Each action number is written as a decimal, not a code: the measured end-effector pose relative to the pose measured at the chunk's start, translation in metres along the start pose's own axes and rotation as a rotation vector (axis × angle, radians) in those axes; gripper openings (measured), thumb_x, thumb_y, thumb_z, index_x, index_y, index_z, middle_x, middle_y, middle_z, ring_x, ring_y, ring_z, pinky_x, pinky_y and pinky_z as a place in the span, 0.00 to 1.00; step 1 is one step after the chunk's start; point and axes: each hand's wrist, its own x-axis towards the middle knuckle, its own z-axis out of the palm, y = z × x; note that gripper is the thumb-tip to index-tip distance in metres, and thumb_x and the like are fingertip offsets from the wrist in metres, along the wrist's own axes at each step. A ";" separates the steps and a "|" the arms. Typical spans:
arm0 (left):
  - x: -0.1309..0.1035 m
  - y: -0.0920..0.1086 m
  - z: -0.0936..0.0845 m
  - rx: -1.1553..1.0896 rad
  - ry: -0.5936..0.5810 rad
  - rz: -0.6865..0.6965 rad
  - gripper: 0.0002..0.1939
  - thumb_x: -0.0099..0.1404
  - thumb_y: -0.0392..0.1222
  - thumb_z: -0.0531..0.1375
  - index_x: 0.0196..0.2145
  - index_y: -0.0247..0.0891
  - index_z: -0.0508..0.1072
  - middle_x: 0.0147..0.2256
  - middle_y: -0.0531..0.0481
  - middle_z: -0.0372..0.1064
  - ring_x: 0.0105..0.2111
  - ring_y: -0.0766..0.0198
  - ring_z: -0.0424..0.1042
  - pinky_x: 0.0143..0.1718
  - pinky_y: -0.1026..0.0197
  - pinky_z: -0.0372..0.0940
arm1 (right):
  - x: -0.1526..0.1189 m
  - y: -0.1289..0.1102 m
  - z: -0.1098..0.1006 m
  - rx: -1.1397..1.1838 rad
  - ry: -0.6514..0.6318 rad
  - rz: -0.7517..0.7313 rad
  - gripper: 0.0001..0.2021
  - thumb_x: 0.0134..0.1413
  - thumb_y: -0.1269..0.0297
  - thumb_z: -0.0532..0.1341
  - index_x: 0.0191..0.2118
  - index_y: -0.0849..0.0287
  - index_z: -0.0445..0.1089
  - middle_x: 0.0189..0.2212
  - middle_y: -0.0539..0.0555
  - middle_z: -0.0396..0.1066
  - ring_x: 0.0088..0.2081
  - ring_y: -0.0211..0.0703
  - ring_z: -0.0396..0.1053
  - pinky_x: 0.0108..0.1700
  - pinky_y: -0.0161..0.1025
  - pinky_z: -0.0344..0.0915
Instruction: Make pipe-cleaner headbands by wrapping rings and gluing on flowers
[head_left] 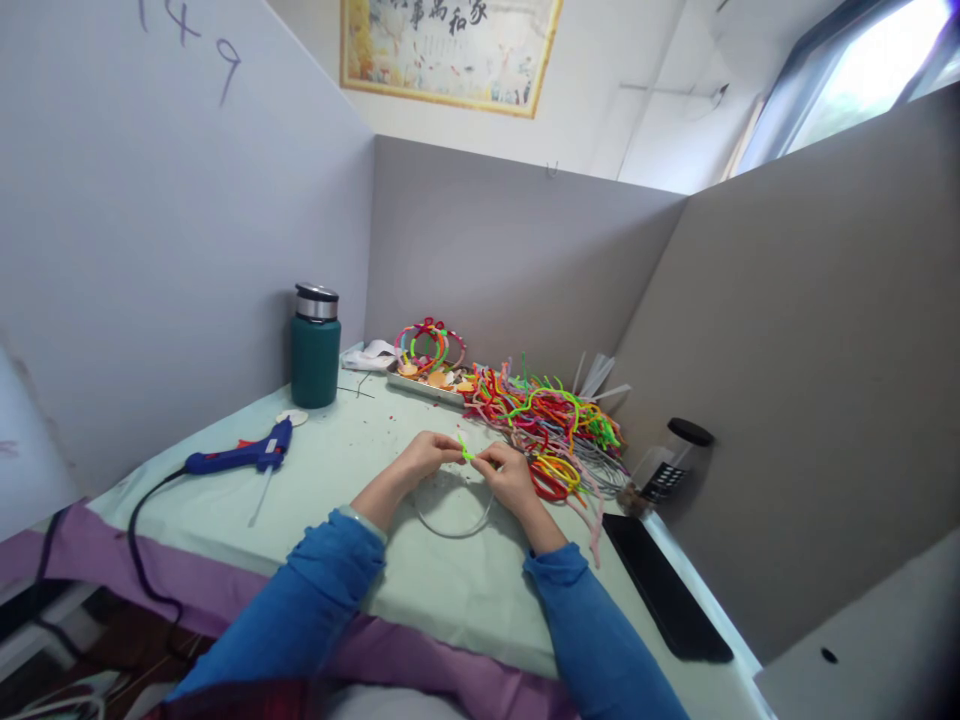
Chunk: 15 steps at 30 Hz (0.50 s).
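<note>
My left hand [426,456] and my right hand [510,476] meet over the middle of the table. Between their pinched fingertips is a short, bright yellow-green pipe cleaner [466,450], bent or twisted. A thin grey ring [453,536] hangs below the fingers, its upper part hidden by my hands. The pipe cleaner appears to sit at the top of this ring; whether it goes round it, I cannot tell. Just beyond my right hand lies a heap of coloured pipe cleaners [551,408], with red and yellow loops [556,474] at its near side.
A metal tray [427,389] at the back holds small pieces and colourful wrapped rings [431,345]. To the left are a green bottle [315,355] and a blue glue gun [244,450] with its cord. A black slab [667,590] and a jar [671,465] stand right. Partitions enclose the table.
</note>
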 end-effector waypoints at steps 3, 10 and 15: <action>-0.001 0.003 0.001 -0.030 0.007 0.006 0.17 0.46 0.46 0.65 0.32 0.31 0.75 0.21 0.54 0.66 0.14 0.76 0.48 0.17 0.65 0.40 | 0.000 0.001 0.000 0.010 -0.005 0.014 0.08 0.48 0.68 0.62 0.21 0.59 0.71 0.21 0.50 0.66 0.26 0.38 0.64 0.30 0.34 0.58; -0.001 0.002 0.000 -0.016 0.038 0.036 0.13 0.46 0.43 0.64 0.28 0.32 0.74 0.19 0.56 0.63 0.15 0.75 0.49 0.17 0.66 0.42 | 0.000 0.004 0.002 0.038 -0.004 0.039 0.07 0.47 0.68 0.62 0.21 0.59 0.71 0.21 0.50 0.66 0.25 0.37 0.63 0.29 0.34 0.57; 0.001 0.002 0.000 -0.017 0.037 0.074 0.09 0.47 0.41 0.64 0.26 0.32 0.74 0.17 0.56 0.64 0.16 0.74 0.53 0.19 0.67 0.46 | 0.001 0.003 0.003 0.055 -0.007 0.059 0.07 0.46 0.67 0.62 0.20 0.59 0.71 0.20 0.50 0.66 0.25 0.38 0.63 0.28 0.34 0.57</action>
